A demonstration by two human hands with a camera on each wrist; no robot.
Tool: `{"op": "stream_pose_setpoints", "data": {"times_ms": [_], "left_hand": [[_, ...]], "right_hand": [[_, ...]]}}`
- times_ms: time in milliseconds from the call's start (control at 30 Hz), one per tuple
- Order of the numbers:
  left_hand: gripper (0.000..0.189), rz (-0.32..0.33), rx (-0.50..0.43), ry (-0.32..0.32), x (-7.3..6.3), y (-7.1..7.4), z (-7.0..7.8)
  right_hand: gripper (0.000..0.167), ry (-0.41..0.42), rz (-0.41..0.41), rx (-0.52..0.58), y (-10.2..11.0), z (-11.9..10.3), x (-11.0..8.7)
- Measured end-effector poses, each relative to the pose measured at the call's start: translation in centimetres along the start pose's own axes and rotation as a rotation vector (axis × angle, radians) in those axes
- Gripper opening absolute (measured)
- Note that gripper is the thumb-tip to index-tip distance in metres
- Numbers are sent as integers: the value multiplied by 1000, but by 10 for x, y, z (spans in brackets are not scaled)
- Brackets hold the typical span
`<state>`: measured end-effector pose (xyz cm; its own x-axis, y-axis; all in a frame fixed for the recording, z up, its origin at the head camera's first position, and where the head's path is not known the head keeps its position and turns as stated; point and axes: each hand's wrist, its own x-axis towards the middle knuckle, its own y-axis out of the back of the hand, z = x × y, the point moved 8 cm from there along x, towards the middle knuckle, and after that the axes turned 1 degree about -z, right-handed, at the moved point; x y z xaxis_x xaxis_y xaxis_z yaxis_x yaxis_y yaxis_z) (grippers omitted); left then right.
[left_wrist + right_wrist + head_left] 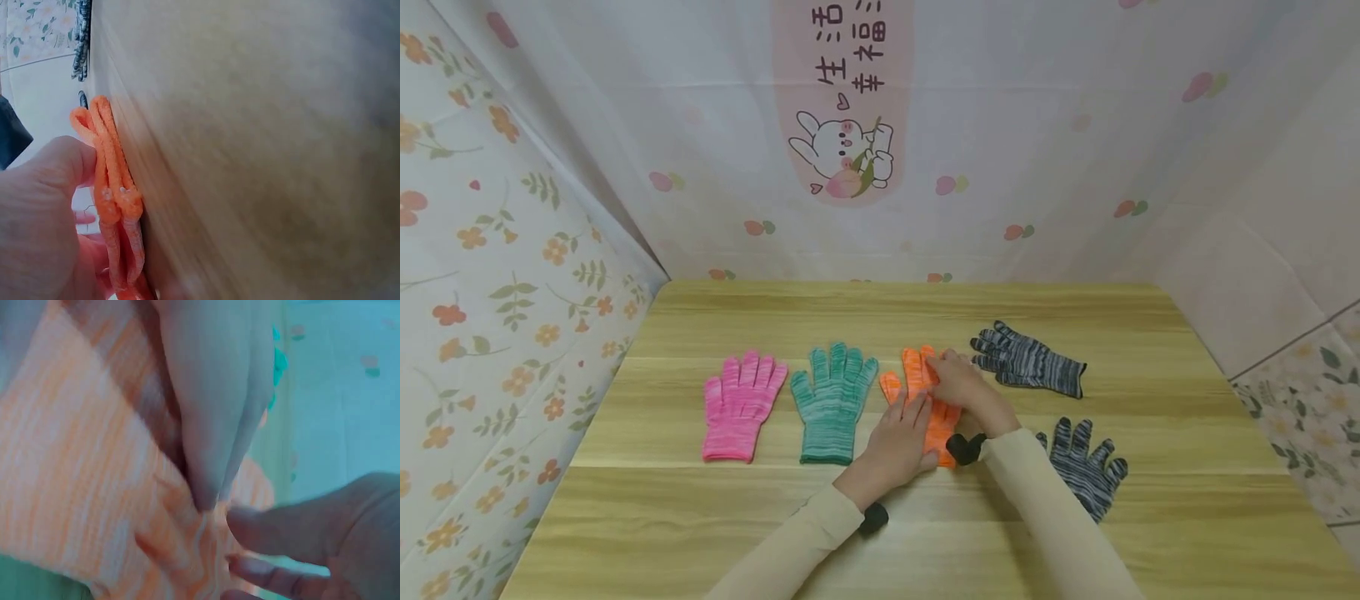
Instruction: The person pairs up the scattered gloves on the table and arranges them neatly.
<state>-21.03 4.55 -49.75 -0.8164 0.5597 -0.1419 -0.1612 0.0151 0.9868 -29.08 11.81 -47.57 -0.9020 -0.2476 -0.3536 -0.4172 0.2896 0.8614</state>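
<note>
An orange knit glove lies on the wooden table, fingers pointing toward the back. My left hand rests on it with extended fingers pressing the fabric; the thumb reaches toward its cuff. In the left wrist view the glove shows edge-on, the thumb against it. My right hand is at the glove's finger end. Its thumb and fingertips pinch the wrinkled fabric in the right wrist view, though the contact is partly blurred. A teal glove and a pink glove lie flat to the left.
A grey-black striped glove lies sideways at the back right. Another striped glove is nearer the front, partly covered by my right sleeve. Printed curtains rise behind and left of the table.
</note>
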Motion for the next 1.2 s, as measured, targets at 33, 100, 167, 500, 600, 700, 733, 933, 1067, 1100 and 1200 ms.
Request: {"op": "stream_pose_setpoints", "data": {"times_ms": [33,100,167,500,600,700,733,933,1067,1100,1200], "left_hand": [[73,0,-1,0,0,-1,0],[73,5,2,-1,1,-1,0],[73,13,-5,1,1,-2,-1],[69,54,24,11,-1,3,2],[64,73,65,13,-4,5,5],[59,98,112,13,-9,8,8],[57,98,123,9,-10,8,10],[46,101,184,-60,-10,10,12],[38,161,115,-71,-9,18,4],[37,171,74,-58,-9,19,1],[46,169,-18,-8,-8,21,-7]], "right_hand": [[54,14,17,-9,2,-4,-1],[48,59,41,-10,4,-12,-3],[45,115,38,4,2,-19,-4],[45,177,-64,51,-11,-24,-5],[48,185,-83,51,-15,-22,-3],[50,197,-111,57,-19,-20,-2],[51,197,-117,63,-20,-19,-1],[52,202,-130,98,-23,-16,1],[54,203,-135,115,-24,-14,1],[55,205,-135,120,-24,-13,1],[58,217,-132,158,-21,-12,-1]]}}
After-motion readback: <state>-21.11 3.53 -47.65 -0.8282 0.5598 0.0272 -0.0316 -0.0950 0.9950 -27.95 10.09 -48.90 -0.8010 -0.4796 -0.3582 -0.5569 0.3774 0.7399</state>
